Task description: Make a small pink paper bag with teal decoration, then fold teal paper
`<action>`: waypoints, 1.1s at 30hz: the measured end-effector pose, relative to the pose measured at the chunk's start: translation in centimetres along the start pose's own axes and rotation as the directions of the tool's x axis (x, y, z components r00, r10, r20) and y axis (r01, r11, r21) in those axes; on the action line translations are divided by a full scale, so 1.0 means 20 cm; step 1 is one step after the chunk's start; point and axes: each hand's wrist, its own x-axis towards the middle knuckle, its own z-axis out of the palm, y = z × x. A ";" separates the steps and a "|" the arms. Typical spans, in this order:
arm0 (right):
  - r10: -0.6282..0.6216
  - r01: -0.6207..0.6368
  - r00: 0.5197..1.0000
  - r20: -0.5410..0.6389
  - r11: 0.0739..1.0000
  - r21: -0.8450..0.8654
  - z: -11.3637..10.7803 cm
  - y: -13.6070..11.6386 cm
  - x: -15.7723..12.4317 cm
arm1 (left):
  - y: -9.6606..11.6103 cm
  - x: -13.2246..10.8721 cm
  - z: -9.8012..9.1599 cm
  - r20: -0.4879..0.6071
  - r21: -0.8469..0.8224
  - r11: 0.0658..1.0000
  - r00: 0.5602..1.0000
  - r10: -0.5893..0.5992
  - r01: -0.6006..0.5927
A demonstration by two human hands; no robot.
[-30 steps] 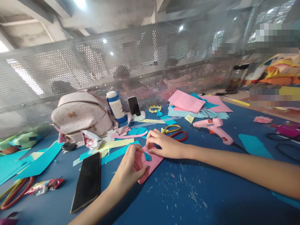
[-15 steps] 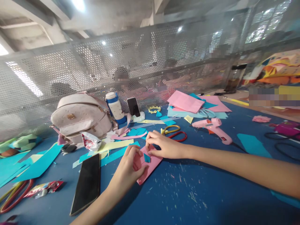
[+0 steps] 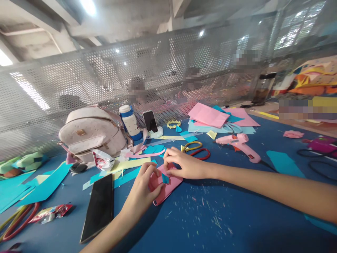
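A folded piece of pink paper [image 3: 172,188] lies at the middle of the blue table, its near end slightly curled up. My left hand [image 3: 147,184] holds it by the left side, fingers bent and thumb near the fold. On the far side, my right hand [image 3: 183,163] pinches the same paper, fingertips bent down and partly hidden. Between both hands a small blue paper piece [image 3: 165,178] sits against the pink paper. Just beyond my right hand lie scissors [image 3: 201,153] with red and yellow handles. A pink glue gun [image 3: 240,142] rests to the right.
A black phone [image 3: 98,207] lies left of my left forearm. Behind are a pale backpack [image 3: 92,131], a bottle [image 3: 130,123] and a propped phone [image 3: 150,121]. Stacked coloured paper [image 3: 207,114] is at the back right. A perforated metal screen [image 3: 163,66] borders the table.
The near end of the pink paper has lifted and curled, and my left thumb has drawn up slightly. My right hand stays almost in place.
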 end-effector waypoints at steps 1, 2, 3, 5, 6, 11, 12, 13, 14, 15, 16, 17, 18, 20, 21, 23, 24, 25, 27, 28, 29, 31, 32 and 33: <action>-0.005 0.005 1.000 -0.003 1.000 -0.002 0.00 0.00 0.00 | -0.01 0.00 0.00 0.003 0.006 1.000 1.000 0.005 -0.005; -0.008 0.008 1.000 -0.005 1.000 -0.004 0.00 0.00 0.00 | -0.01 0.00 0.00 0.002 0.009 1.000 1.000 0.009 -0.009; -0.010 0.010 1.000 -0.008 1.000 -0.005 0.00 0.00 0.00 | -0.02 0.00 0.00 -0.002 0.010 1.000 1.000 0.014 -0.014; -0.007 0.007 1.000 -0.012 1.000 -0.005 0.00 0.00 0.00 | -0.02 0.00 0.00 -0.015 0.004 1.000 1.000 0.019 -0.019; -0.004 0.004 1.000 -0.013 1.000 -0.005 0.01 0.00 0.00 | -0.03 0.00 0.01 -0.022 -0.001 1.000 1.000 0.020 -0.020; -0.009 0.009 1.000 -0.008 1.000 0.002 0.01 0.02 -0.01 | -0.03 0.01 0.01 -0.032 -0.022 1.000 0.999 0.017 -0.018; -0.010 0.010 1.000 -0.002 1.000 0.002 0.02 0.02 -0.01 | -0.03 0.01 0.01 -0.032 -0.026 0.999 0.999 0.019 -0.020; -0.010 0.010 1.000 0.006 1.000 0.000 0.02 0.02 -0.01 | -0.03 0.01 0.01 -0.031 -0.031 0.999 0.999 0.022 -0.023; -0.009 0.009 1.000 0.011 1.000 -0.002 0.02 0.03 -0.01 | -0.03 0.01 0.01 -0.033 -0.035 0.999 0.999 0.026 -0.027; -0.007 0.007 1.000 0.015 1.000 -0.001 0.02 0.03 -0.01 | -0.03 0.01 0.01 -0.034 -0.036 0.999 0.999 0.029 -0.030; -0.004 0.004 1.000 0.016 1.000 0.001 0.03 0.04 -0.01 | -0.02 0.01 0.01 -0.035 -0.036 0.999 0.999 0.033 -0.034; 0.000 0.000 1.000 0.014 1.000 0.004 0.04 0.04 -0.01 | -0.02 0.01 0.01 -0.037 -0.035 0.999 0.999 0.037 -0.039; 0.005 -0.005 1.000 0.008 1.000 0.008 0.04 0.04 -0.01 | -0.02 0.01 0.01 -0.039 -0.033 0.998 0.998 0.042 -0.044; 0.017 -0.016 1.000 -0.008 1.000 0.024 0.05 0.05 -0.01 | -0.01 0.00 0.01 -0.044 -0.032 0.998 0.998 0.055 -0.056; 0.024 -0.023 1.000 -0.014 0.999 0.035 0.06 0.05 -0.01 | 0.00 0.00 0.01 -0.046 -0.031 0.998 0.997 0.062 -0.063; 0.037 -0.036 0.999 -0.012 0.997 0.064 0.07 0.05 -0.01 | 0.01 -0.01 0.01 -0.046 -0.020 0.997 0.996 0.079 -0.080; 0.041 -0.041 0.999 -0.006 0.996 0.077 0.07 0.05 -0.01 | 0.01 -0.01 0.01 -0.043 -0.012 0.996 0.995 0.090 -0.091; 0.046 -0.046 0.999 0.000 0.995 0.088 0.07 0.05 -0.01 | 0.02 -0.01 0.01 -0.039 -0.003 0.995 0.994 0.100 -0.100; 0.054 -0.055 0.998 0.008 0.994 0.097 0.07 0.04 -0.01 | 0.02 -0.02 0.01 -0.033 0.013 0.993 0.993 0.116 -0.116; 0.057 -0.058 0.998 0.008 0.993 0.099 0.07 0.04 -0.01 | 0.02 -0.02 0.01 -0.035 0.018 0.993 0.992 0.120 -0.120; 0.061 -0.061 0.998 0.008 0.993 0.099 0.07 0.04 -0.01 | 0.02 -0.02 0.01 -0.037 0.023 0.992 0.992 0.122 -0.122; 0.066 -0.066 0.998 0.007 0.993 0.099 0.07 0.04 -0.01 | 0.02 -0.02 0.01 -0.043 0.031 0.992 0.991 0.125 -0.124; 0.065 -0.066 0.998 0.006 0.993 0.097 0.07 0.04 -0.01 | 0.02 -0.02 0.01 -0.047 0.035 0.991 0.991 0.128 -0.126; 0.065 -0.066 0.998 0.007 0.993 0.096 0.07 0.03 -0.01 | 0.02 -0.02 0.01 -0.048 0.041 0.991 0.990 0.132 -0.130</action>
